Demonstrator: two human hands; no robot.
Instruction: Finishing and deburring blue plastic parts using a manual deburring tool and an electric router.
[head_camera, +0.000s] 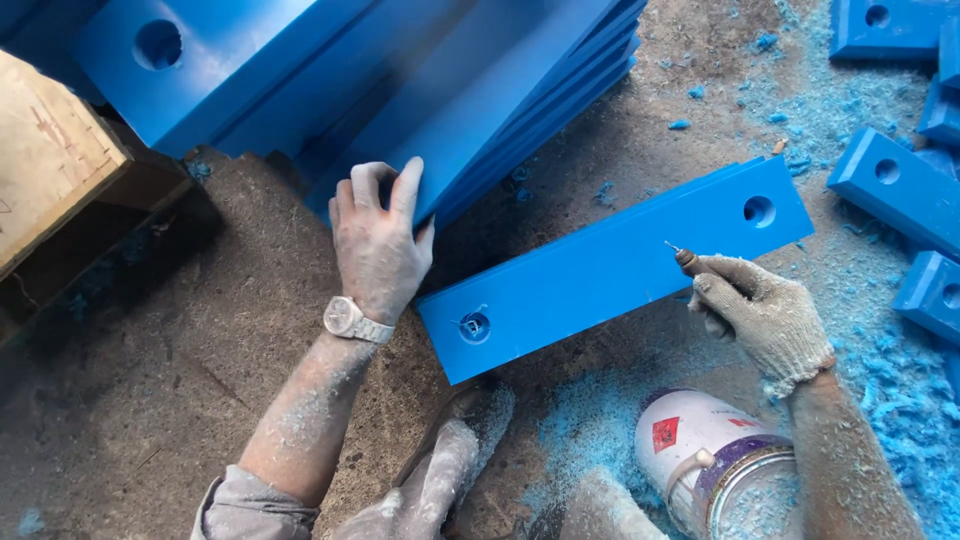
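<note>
A long blue plastic plate (610, 268) with a round hole near each end lies tilted on the dusty floor in front of me. My left hand (378, 240), bare and wearing a wristwatch, grips the near end of a stack of blue plates (470, 90) leaning behind it. My right hand (760, 315), in a dusty knit glove, holds a small pointed hand tool (684, 258) whose tip rests over the plate's lower edge at its right part.
A white can (715, 455) with a handle stands by my right forearm. Shorter blue blocks (900, 190) with holes lie at the right amid blue shavings (600, 430). A wooden crate (55, 160) sits at the left. My dusty shoe (445, 480) shows at the bottom.
</note>
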